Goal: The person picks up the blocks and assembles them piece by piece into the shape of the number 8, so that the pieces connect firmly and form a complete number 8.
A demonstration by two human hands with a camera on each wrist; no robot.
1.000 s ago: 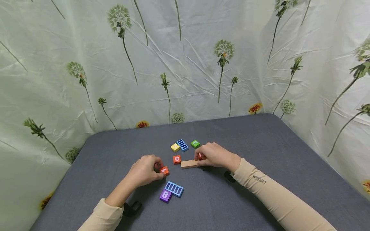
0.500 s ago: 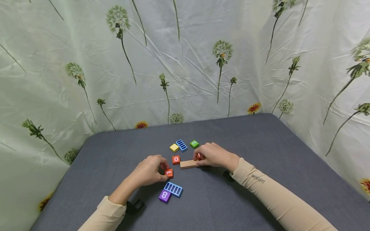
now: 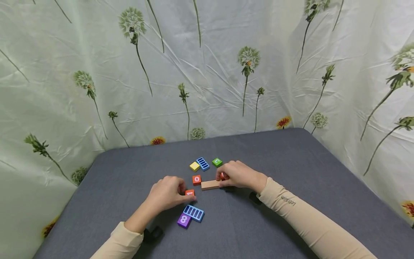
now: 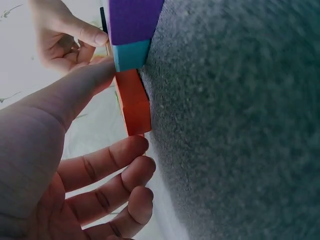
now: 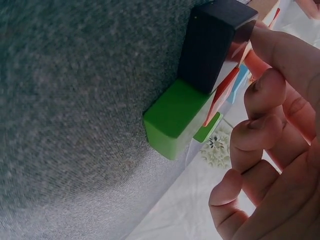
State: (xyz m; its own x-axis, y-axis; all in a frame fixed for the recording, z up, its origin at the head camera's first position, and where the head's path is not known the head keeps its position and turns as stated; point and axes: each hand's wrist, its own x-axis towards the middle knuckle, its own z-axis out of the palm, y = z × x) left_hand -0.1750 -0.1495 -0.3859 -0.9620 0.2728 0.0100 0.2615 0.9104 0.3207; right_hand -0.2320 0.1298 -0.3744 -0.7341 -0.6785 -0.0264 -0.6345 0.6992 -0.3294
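In the head view my left hand (image 3: 166,194) pinches a red number tile (image 3: 189,192) marked 1, thumb on the near side. The left wrist view shows the red tile (image 4: 134,102) between thumb and forefinger, low over the cloth. My right hand (image 3: 240,174) is at the right end of a plain wooden block (image 3: 209,185), thumb along its front and fingers curled behind. A second red tile (image 3: 222,176) shows between those fingers, partly hidden. The right wrist view has a black block (image 5: 207,47) and a green block (image 5: 177,112) beside the fingertips.
A red 0 tile (image 3: 196,180) touches the wooden block's left end. Farther back lie a yellow tile (image 3: 194,166), a blue slotted piece (image 3: 203,164) and a green 3 tile (image 3: 217,162). Nearer are another blue slotted piece (image 3: 194,213) and a purple 8 tile (image 3: 184,220).
My left hand has carried the red 1 tile a little to the right, toward the space below the red 0 tile. The right hand stays in place at the wooden block.
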